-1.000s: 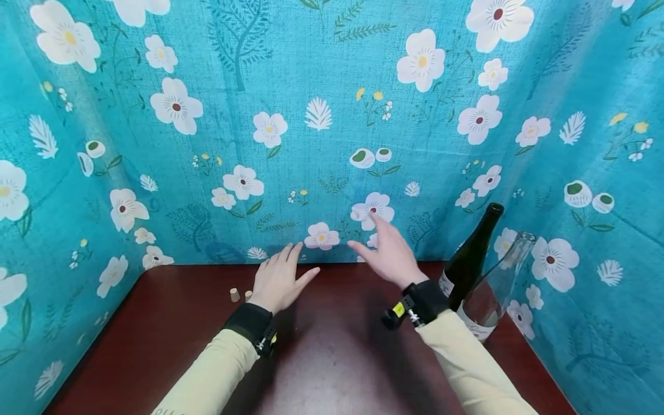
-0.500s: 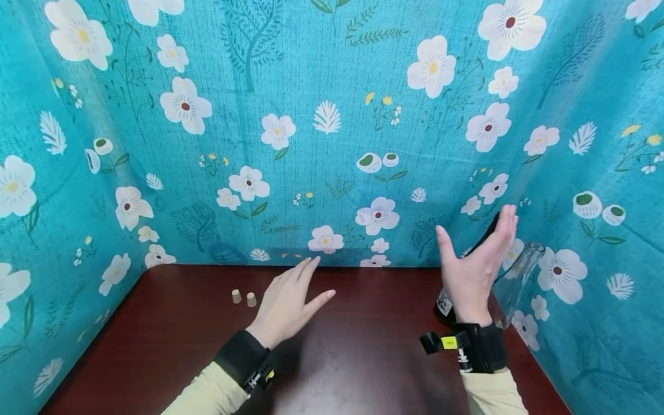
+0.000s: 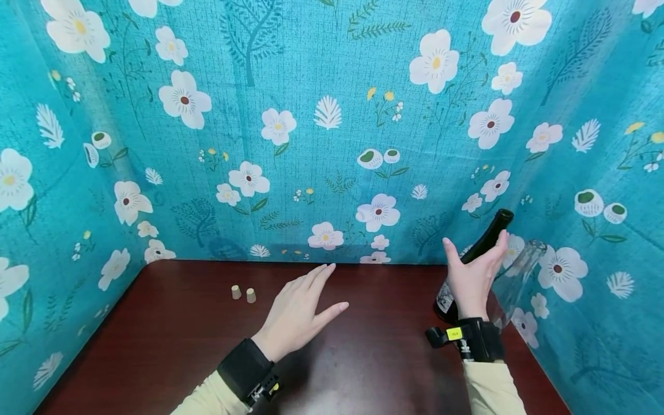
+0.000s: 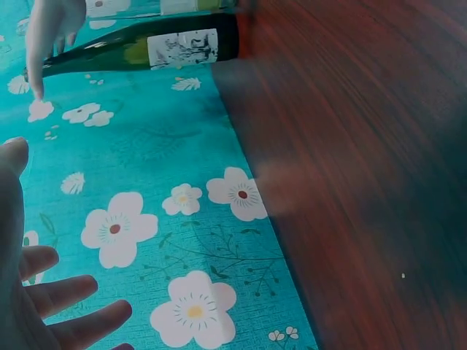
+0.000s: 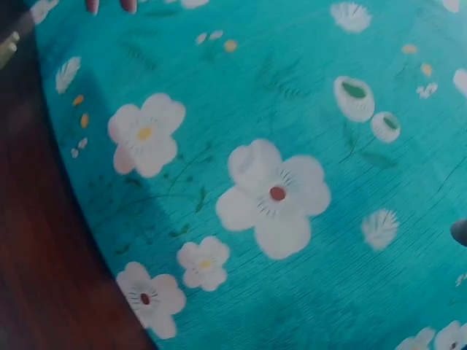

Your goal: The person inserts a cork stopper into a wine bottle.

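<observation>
My right hand (image 3: 472, 288) is raised at the right of the table, thumb and fingers spread apart. It is right by the dark green wine bottle (image 3: 482, 245), overlapping its neck and shoulder; contact cannot be told. In the left wrist view the bottle (image 4: 139, 51) shows its pale printed label, with the right hand (image 4: 55, 29) beside its neck. A clear glass bottle (image 3: 510, 282) stands behind the right hand, partly hidden. My left hand (image 3: 293, 317) hovers over the middle of the table, fingers straight, thumb apart, holding nothing.
Two small corks, a left cork (image 3: 236, 292) and a right cork (image 3: 251, 295), stand at the back left of the dark red table (image 3: 155, 346). A turquoise flowered cloth (image 3: 311, 161) walls in the back and both sides.
My right hand has moved right from the middle to the green bottle, then lowered a little at its neck. My left hand has drifted slightly right, away from the corks.
</observation>
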A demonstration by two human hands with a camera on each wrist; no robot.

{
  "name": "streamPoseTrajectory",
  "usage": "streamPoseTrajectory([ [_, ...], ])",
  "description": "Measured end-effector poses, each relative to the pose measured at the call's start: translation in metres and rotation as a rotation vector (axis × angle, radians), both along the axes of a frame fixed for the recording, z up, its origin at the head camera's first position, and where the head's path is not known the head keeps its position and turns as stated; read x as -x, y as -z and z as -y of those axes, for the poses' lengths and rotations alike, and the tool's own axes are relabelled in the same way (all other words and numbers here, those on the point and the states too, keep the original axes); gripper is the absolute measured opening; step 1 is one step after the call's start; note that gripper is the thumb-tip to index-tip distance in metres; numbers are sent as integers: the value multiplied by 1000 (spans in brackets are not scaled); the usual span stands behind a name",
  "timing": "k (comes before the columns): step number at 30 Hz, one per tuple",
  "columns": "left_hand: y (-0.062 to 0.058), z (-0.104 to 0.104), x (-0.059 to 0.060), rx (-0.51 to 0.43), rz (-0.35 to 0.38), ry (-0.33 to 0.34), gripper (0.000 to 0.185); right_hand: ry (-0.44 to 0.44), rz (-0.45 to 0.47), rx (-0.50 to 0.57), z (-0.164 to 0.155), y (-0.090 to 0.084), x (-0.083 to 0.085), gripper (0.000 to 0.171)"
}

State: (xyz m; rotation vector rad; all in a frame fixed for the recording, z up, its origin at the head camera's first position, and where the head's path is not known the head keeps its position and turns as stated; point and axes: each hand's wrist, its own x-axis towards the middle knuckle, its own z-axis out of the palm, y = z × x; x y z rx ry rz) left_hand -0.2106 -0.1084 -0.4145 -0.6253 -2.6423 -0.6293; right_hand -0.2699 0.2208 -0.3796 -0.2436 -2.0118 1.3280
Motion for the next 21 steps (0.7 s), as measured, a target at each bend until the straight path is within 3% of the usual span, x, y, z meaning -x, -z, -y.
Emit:
streamPoseTrajectory([
  [5, 3, -2, -1, 6, 12, 5, 81, 46, 74, 79, -9, 8, 16, 100],
  [13, 11, -2, -4, 25, 67, 3, 82, 146, 162, 116, -21, 19, 36, 67],
  [21, 14, -2, -1, 36, 79, -3, 81, 111, 194, 98, -23, 17, 39, 67],
])
